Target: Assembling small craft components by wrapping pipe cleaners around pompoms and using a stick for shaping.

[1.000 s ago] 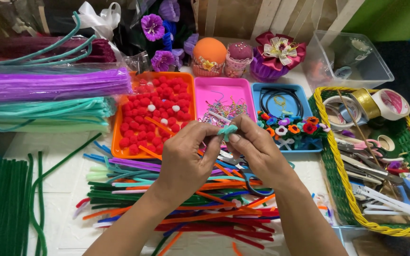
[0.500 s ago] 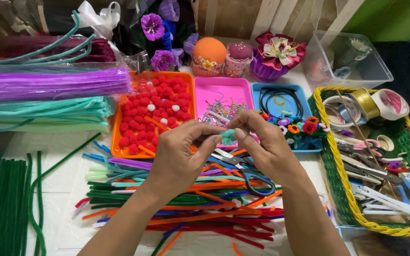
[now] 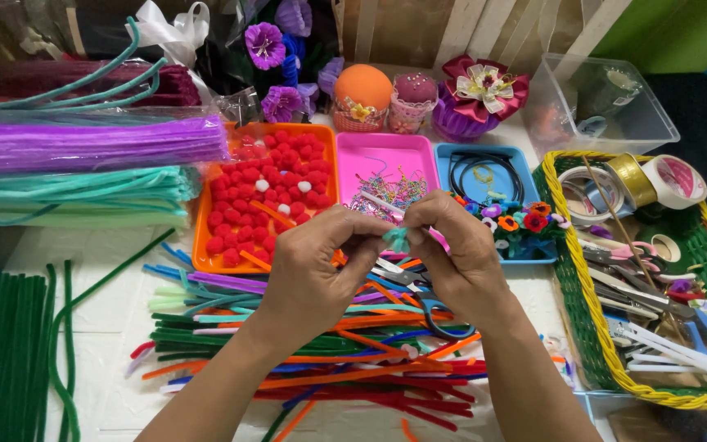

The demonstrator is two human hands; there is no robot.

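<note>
At the centre of the frame, the left hand (image 3: 317, 274) and right hand (image 3: 460, 258) pinch a small teal piece (image 3: 397, 239), perhaps fuzzy wire, fingertips clamped on either side of it.

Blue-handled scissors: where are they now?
In the head view, the blue-handled scissors lie on the mixed-colour pipe-cleaner pile, just below the right hand.

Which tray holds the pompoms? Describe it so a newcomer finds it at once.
Three shallow trays sit in a row behind the hands. The orange tray is the leftmost, beside the pink tray. It alone is heaped with small red pompoms and a few white ones.
</note>
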